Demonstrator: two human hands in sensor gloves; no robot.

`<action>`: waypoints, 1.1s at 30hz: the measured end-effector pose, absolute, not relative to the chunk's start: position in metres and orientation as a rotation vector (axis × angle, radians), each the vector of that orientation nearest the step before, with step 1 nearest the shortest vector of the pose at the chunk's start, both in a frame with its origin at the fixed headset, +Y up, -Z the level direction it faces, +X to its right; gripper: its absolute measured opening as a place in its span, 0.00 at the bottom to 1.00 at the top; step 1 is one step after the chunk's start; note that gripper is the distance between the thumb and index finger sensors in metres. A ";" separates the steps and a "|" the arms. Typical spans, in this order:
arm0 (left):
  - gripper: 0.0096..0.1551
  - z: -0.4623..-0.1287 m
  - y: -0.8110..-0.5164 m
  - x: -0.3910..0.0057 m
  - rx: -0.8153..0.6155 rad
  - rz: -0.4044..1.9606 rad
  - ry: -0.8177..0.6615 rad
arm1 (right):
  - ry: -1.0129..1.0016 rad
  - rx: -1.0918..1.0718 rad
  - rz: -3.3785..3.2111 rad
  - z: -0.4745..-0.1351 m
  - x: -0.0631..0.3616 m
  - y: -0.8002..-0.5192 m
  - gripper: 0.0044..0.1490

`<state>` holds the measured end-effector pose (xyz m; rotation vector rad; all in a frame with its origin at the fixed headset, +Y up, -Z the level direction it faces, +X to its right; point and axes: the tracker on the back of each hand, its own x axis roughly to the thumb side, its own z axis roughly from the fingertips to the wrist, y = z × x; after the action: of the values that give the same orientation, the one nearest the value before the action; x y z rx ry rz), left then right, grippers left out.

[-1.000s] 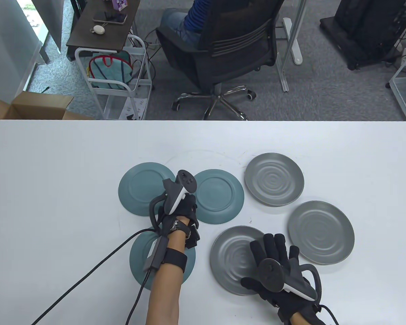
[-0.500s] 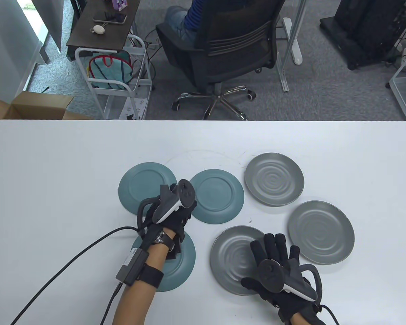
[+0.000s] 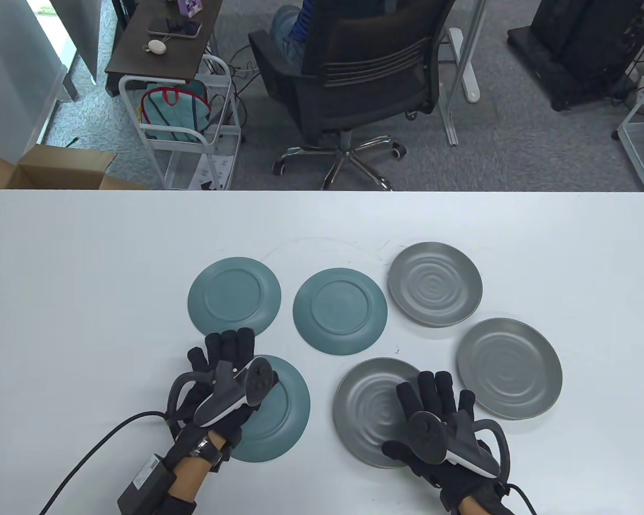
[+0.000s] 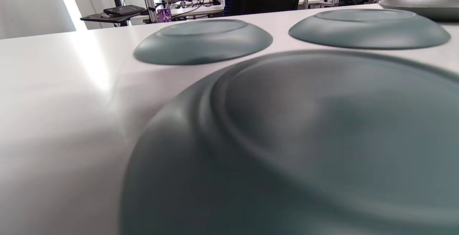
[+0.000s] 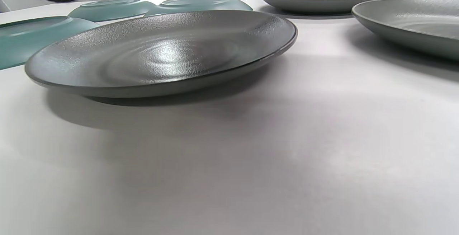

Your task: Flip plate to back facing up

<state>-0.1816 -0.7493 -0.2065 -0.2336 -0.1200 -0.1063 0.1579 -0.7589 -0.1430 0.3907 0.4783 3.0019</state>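
Note:
Three teal plates lie back up: one at far left (image 3: 233,295), one in the middle (image 3: 339,311), one nearest me (image 3: 282,413). Three grey plates lie face up: far (image 3: 434,291), right (image 3: 509,367), near (image 3: 367,410). My left hand (image 3: 220,357) lies flat with straight fingers over the left edge of the near teal plate (image 4: 304,149). My right hand (image 3: 434,394) rests flat with spread fingers on the near grey plate's (image 5: 161,52) right side. Neither hand grips anything.
The white table (image 3: 86,268) ends at its far edge, with an office chair (image 3: 354,80) and a seated person beyond. A cardboard box (image 3: 59,169) stands at the far left. A cable (image 3: 86,450) trails from my left wrist.
My left hand has drawn back from between the two far teal plates toward me and now lies flat over the near teal plate. My right hand has stayed put.

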 end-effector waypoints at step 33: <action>0.56 -0.178 -0.769 -0.257 -0.286 -0.074 -0.056 | 0.497 0.457 3.041 -0.151 0.128 -0.738 0.61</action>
<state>-0.2571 -0.7687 -0.1785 -0.2858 -0.0562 -0.0741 0.1280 -0.7378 -0.1508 0.4568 0.4970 3.0412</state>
